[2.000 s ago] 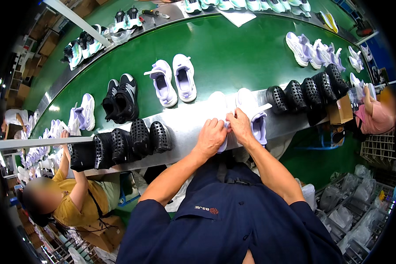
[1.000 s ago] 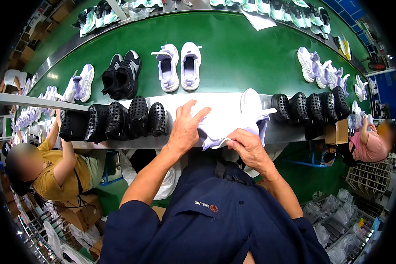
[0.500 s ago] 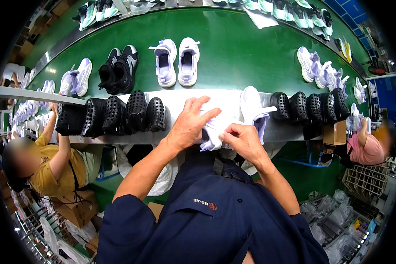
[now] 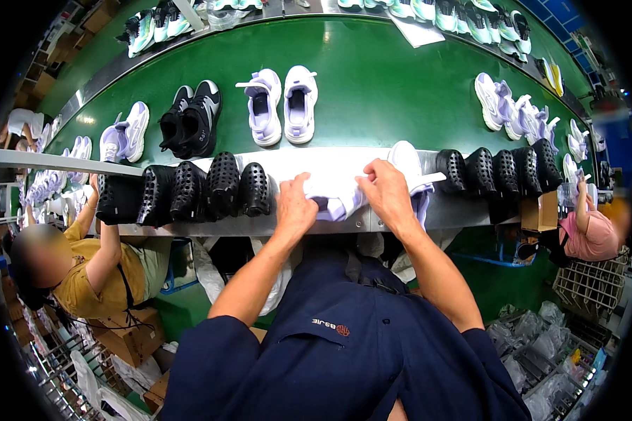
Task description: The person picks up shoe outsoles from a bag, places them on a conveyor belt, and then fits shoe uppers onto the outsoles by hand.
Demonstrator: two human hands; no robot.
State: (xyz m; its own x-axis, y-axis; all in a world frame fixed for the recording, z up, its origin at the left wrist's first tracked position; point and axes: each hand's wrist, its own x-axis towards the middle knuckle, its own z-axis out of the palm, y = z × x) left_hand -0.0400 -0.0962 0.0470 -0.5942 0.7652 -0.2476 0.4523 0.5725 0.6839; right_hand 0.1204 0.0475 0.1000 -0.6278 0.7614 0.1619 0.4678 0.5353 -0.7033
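A white and lavender sneaker is between my hands at the near edge of the pale worktop. My left hand grips its left end with bent fingers, thumb side toward the shoe. At its right side, my right hand has thumb and fingers pinched on the shoe's far part; the exact spot is partly hidden by the fingers. Just beyond my right hand rests a second white and lavender sneaker, its strap sticking out to the right.
Black dimpled shoe-shaped forms stand left of my hands, more on the right. On the green conveyor sit a white-lavender pair and a black pair. A metal bar crosses at left. Co-workers sit either side.
My right hand has moved from the sneaker's near edge to its far right side. My left hand has come down and nearer, to the left end. The sneaker now lies turned more sideways.
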